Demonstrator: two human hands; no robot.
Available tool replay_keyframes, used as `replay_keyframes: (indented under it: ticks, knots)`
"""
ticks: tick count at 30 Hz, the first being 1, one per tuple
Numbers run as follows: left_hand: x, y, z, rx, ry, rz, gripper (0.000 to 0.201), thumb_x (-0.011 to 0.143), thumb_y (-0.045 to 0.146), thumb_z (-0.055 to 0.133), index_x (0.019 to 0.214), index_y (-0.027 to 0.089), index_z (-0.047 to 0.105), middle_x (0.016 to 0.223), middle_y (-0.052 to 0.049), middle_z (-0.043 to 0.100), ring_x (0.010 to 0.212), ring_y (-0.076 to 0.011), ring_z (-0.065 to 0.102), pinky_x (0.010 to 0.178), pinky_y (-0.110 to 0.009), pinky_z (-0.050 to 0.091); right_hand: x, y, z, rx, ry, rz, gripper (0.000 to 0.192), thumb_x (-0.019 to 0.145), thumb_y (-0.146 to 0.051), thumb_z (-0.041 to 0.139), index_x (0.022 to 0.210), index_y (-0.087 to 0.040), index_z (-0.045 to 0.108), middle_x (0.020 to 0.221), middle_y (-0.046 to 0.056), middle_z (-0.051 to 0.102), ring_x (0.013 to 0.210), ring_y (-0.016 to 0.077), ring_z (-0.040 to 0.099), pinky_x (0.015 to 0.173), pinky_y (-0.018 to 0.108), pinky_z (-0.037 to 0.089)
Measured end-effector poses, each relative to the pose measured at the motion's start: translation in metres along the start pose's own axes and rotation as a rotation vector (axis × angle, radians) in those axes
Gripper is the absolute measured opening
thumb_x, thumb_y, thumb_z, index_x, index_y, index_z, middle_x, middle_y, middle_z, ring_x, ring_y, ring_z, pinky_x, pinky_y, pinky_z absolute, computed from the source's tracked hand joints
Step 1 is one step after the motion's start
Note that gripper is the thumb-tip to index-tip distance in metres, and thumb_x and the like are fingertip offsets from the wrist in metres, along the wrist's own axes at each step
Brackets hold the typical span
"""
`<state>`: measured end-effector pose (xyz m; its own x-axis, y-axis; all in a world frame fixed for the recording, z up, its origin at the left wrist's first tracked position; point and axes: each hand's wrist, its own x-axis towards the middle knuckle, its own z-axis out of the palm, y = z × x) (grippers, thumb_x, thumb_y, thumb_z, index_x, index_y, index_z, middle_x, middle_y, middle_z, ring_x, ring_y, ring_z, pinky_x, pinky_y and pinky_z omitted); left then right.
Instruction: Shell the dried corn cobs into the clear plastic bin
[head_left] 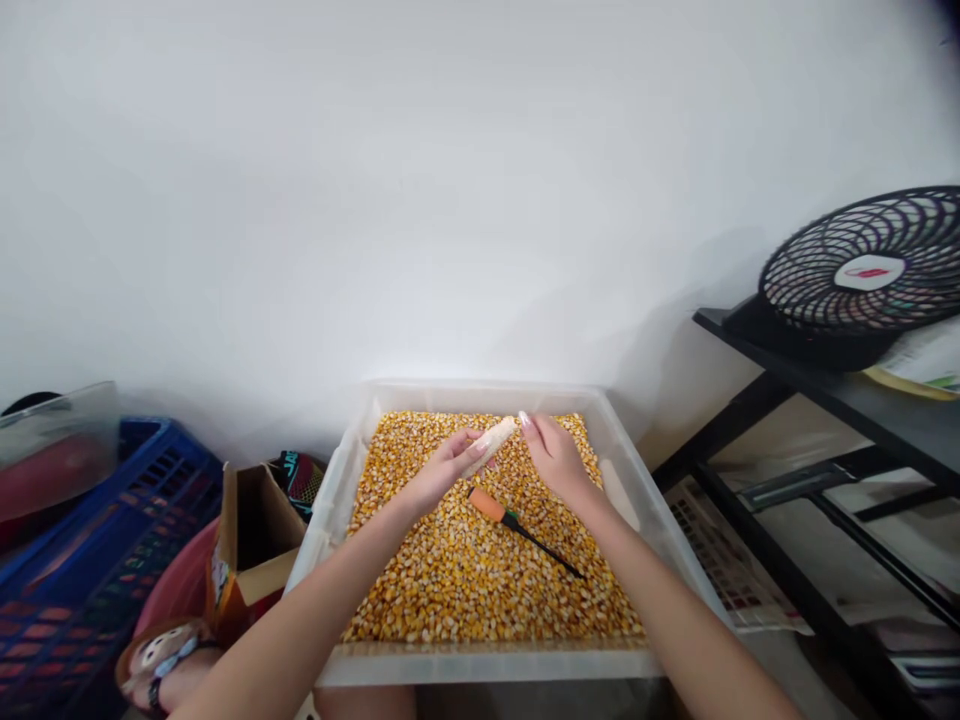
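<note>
The left hand point(442, 470) is curled around a pale, stripped corn cob point(491, 444), a short cylinder tilted up toward the far right. The right hand point(553, 455) is loosely open beside the cob's far tip, fingers just at it; whether they touch cannot be told. Both hover over loose corn kernels point(465, 580), a pebbly golden layer filling a translucent plastic tub point(487, 662). On the kernels, just near of the hands, lies a screwdriver point(517, 525) with an orange handle and thin dark shaft. Left stands an open cardboard box point(251, 545) and a blue slatted crate point(82, 560); right, a black round-grilled fan point(862, 275) on a dark metal shelf point(825, 390).
</note>
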<state>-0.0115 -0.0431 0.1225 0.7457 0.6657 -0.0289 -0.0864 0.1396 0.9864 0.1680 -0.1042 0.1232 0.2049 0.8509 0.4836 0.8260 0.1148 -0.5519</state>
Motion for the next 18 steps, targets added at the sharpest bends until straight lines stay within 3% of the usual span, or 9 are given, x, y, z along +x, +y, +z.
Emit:
replay_keyframes:
  ticks: [7, 13, 18]
  knots:
    - [0.0006, -0.0009, -0.0029, 0.125, -0.046, 0.016, 0.034, 0.077, 0.046, 0.05, 0.093, 0.016, 0.05, 0.076, -0.001, 0.055, 0.067, -0.0105, 0.049, 0.063, -0.022, 0.036, -0.0025, -0.0015, -0.0001, -0.143, -0.115, -0.092, 0.028, 0.088, -0.03, 0.03, 0.068, -0.02, 0.045, 0.062, 0.002, 0.049, 0.055, 0.0133, 0.042, 0.054, 0.026, 0.025]
    - [0.0008, -0.0022, -0.0037, 0.186, -0.057, 0.026, 0.036, 0.078, 0.049, 0.048, 0.092, 0.016, 0.049, 0.077, -0.001, 0.055, 0.068, -0.0113, 0.05, 0.063, -0.022, 0.037, -0.002, 0.0028, 0.0022, -0.049, -0.168, 0.018, 0.029, 0.088, -0.034, 0.03, 0.067, -0.02, 0.045, 0.056, 0.0, 0.047, 0.051, 0.0125, 0.041, 0.051, 0.025, 0.025]
    - [0.0008, -0.0052, -0.0038, 0.22, -0.056, 0.03, 0.038, 0.078, 0.05, 0.046, 0.095, 0.016, 0.048, 0.076, -0.001, 0.054, 0.062, -0.0091, 0.046, 0.056, -0.02, 0.035, -0.0023, 0.0051, 0.0054, 0.011, -0.159, 0.008, 0.029, 0.086, -0.033, 0.033, 0.063, -0.02, 0.044, 0.054, -0.001, 0.044, 0.05, 0.0116, 0.04, 0.05, 0.025, 0.024]
